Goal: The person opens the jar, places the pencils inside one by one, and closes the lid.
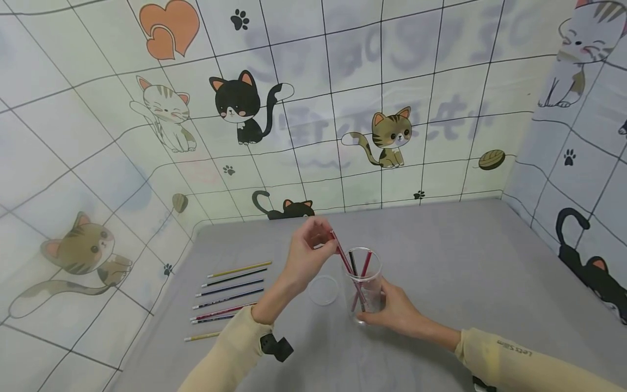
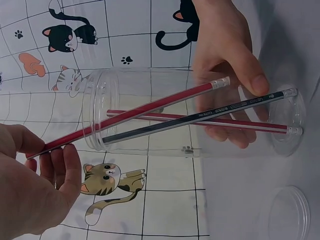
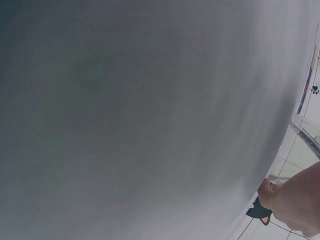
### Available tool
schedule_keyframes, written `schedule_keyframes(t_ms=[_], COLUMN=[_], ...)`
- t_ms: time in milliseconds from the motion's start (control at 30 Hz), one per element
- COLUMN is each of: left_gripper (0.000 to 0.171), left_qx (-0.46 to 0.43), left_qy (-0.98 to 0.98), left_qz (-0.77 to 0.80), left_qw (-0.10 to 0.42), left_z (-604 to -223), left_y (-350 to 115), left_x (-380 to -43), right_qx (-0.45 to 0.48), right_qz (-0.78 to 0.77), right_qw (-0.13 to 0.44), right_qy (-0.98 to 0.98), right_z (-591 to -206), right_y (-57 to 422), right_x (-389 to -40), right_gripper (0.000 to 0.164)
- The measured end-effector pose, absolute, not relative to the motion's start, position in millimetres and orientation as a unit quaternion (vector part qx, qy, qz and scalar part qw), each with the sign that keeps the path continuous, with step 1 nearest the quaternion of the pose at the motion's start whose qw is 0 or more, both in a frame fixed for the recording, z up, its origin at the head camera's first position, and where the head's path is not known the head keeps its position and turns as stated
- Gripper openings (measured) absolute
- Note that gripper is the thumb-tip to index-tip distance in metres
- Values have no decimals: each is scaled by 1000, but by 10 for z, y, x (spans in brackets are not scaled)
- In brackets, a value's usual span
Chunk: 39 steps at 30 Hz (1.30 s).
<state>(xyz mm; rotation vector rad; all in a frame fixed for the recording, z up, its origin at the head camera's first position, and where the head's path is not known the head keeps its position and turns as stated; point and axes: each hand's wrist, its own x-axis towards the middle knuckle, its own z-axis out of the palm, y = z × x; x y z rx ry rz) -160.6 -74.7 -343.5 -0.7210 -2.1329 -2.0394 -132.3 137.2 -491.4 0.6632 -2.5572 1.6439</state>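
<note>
My left hand [image 1: 306, 253] pinches the upper end of a red pencil [image 2: 165, 102] between thumb and fingers. The pencil slants through the mouth of a tall clear plastic jar [image 2: 175, 150], its white-ringed eraser end down inside. Also leaning in the jar are a black pencil [image 2: 195, 118] and a second red pencil [image 2: 250, 125], eraser ends at the bottom. My right hand [image 1: 399, 310] grips the jar low on its right side, thumb across the front, and the jar stands upright on the table. In the right wrist view, only part of the right hand [image 3: 295, 200] shows at the edge.
A round clear lid [image 1: 323, 290] lies left of the jar. Farther left, several pencils lie in a row, among them a yellow one [image 1: 240, 269], a black one [image 1: 235, 277] and a red one [image 1: 222, 312]. Behind the grey table [image 1: 441, 245] hangs a cat-print cloth [image 1: 313, 65].
</note>
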Motion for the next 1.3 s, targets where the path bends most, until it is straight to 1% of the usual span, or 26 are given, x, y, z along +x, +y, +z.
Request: schedule_keyframes(t_ms=[333, 467, 667, 833, 1000, 1100, 1300], left_gripper=[18, 15, 8, 6, 11, 15, 14], left_qx=[-233, -234, -236, -229, -200, -181, -171], left_qy=[-712, -717, -726, -729, -736, -738, -735], left_qz=[-660, -655, -644, -642, -645, -647, -653], left_qw=[52, 50, 60, 59, 55, 63, 73], left_z=[-3522, -3539, -3575, -3582, -3569, -3568, -3589], left_y=[-776, -776, -770, -767, -777, -791, -843], left_x=[-1576, -1574, -1585, -1588, -1582, -1586, -1597], right_qx=[217, 214, 220, 220, 216, 216, 212], right_qz=[528, 530, 526, 528, 531, 528, 527], right_qw=[15, 17, 25, 24, 15, 15, 17], right_qy=[-821, -821, -821, -820, -820, -821, -823], right_z=[-4913, -4904, -4913, -4928, -4914, -4902, -4905], right_y=[1367, 1362, 1358, 1361, 1369, 1369, 1369], right_x=[-1323, -1318, -1320, -1331, -1326, -1319, -1322], right_gripper=[72, 71, 68, 67, 68, 69, 67])
